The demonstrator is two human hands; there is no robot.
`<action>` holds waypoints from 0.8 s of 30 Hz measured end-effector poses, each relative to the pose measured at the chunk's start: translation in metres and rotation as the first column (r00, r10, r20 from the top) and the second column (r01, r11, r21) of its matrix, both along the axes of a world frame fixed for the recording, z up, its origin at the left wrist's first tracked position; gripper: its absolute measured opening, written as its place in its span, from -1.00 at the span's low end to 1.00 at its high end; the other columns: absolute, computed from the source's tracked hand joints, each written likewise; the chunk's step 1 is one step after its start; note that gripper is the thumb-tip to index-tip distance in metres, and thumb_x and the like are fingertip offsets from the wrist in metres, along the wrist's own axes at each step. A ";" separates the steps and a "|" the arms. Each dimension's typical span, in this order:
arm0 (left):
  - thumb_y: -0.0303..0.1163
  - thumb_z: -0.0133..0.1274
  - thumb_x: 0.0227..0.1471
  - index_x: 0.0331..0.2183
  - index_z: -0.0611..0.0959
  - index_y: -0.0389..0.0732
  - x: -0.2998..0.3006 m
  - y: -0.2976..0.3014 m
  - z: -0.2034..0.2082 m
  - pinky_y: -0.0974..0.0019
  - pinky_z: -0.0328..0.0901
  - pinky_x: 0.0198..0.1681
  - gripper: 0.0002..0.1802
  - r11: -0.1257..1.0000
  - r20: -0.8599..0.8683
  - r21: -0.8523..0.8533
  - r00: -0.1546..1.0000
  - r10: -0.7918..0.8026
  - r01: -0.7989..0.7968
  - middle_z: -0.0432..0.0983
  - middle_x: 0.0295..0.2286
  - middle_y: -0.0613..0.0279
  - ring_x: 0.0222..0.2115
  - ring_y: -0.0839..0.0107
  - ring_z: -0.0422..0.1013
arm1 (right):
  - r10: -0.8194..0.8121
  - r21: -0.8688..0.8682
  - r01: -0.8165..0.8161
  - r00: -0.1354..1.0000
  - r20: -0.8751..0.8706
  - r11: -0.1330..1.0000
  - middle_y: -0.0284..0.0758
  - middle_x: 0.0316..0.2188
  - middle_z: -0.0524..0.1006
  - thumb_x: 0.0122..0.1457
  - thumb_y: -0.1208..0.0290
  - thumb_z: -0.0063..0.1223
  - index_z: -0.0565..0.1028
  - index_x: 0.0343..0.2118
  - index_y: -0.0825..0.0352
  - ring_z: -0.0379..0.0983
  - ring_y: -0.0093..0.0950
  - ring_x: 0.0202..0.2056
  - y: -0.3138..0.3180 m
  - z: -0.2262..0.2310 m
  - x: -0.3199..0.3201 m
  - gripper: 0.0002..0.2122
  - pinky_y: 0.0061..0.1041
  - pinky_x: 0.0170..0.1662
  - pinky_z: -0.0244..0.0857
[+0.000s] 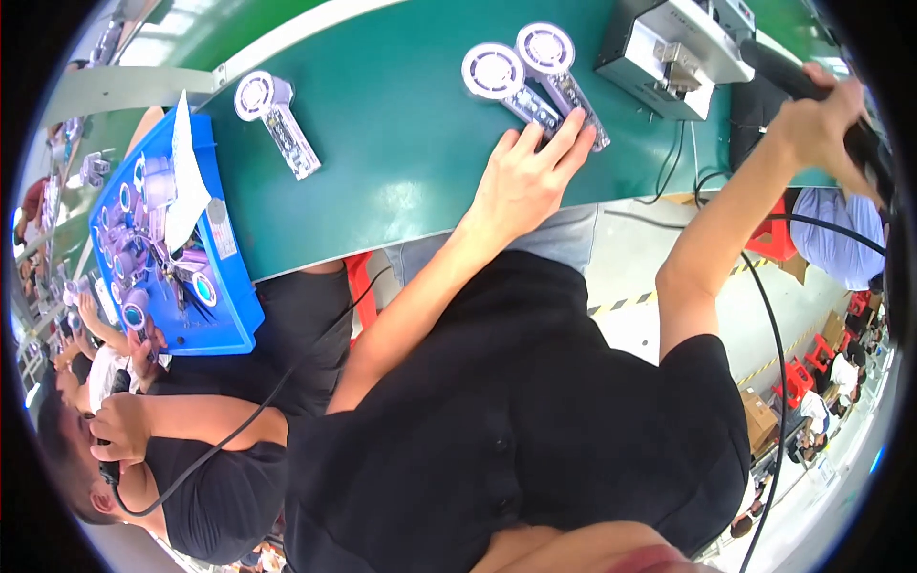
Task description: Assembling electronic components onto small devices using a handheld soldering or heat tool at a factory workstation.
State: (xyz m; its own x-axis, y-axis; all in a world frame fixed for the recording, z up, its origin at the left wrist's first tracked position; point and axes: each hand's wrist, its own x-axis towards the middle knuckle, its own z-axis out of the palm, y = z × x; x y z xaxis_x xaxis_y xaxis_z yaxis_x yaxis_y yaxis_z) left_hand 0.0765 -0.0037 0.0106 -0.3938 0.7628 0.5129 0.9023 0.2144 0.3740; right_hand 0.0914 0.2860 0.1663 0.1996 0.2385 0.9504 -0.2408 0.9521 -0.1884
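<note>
Two pale purple handheld fans with round heads lie side by side at the middle of the bench, circuit boards bare along their handles. My left hand (525, 181) is closed over the lower handle of the left fan (495, 72), and its fingers also reach the handle of the right fan (546, 48). Raised at the far right, my right hand (823, 124) is wrapped round a black electric screwdriver (788, 72). The screwdriver's front end is beside a boxy metal screw feeder (659, 67); its tip is hard to make out. A third fan (277, 122) lies apart at the left.
A blue bin (224, 263) of purple fan parts and a white sheet stands at the left edge of the green bench (382, 181). Close by on the left, a co-worker's hand (122, 425) holds a black corded tool. Black cables (778, 353) hang at the right.
</note>
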 end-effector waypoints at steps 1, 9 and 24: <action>-0.53 0.17 -0.21 -0.01 0.62 -0.15 -0.001 0.000 0.000 0.30 0.29 -0.37 -0.41 1.000 -0.003 0.000 1.000 0.015 -0.015 0.45 0.04 0.26 -0.40 0.32 0.34 | 0.452 -0.172 -0.438 0.891 0.050 0.883 -0.09 -0.62 0.44 0.20 0.53 0.03 0.46 -0.38 0.51 0.38 -0.27 -0.69 0.032 0.001 0.032 -0.88 -0.26 -0.51 0.45; -0.51 0.18 -0.15 0.01 0.61 -0.16 0.001 0.000 0.002 0.30 0.29 -0.40 -0.43 0.999 -0.011 -0.013 1.000 0.029 -0.029 0.45 0.04 0.20 -0.43 0.31 0.34 | 0.641 -0.439 -0.499 0.715 0.279 0.747 -0.16 -0.64 0.40 0.11 0.68 0.04 0.47 -0.46 0.50 0.35 -0.37 -0.59 -0.045 0.020 0.024 -0.96 -0.25 -0.43 0.36; -0.53 0.18 -0.16 0.00 0.61 -0.17 0.001 0.002 0.002 0.29 0.28 -0.42 -0.43 1.000 -0.011 0.005 1.000 0.023 -0.023 0.46 0.04 0.18 -0.45 0.31 0.33 | 0.771 -0.575 -0.556 0.593 0.232 0.600 -0.14 -0.61 0.44 0.12 0.67 0.15 0.13 0.17 0.39 0.35 -0.39 -0.67 -0.032 0.000 0.019 -0.43 -0.28 -0.54 0.33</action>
State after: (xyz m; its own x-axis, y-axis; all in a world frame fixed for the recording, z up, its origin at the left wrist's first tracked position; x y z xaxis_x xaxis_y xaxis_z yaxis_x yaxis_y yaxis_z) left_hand 0.0775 -0.0018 0.0125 -0.4056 0.7510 0.5211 0.9012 0.2333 0.3652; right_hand 0.1102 0.2543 0.1664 -0.5674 0.4986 0.6553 -0.5627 0.3462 -0.7507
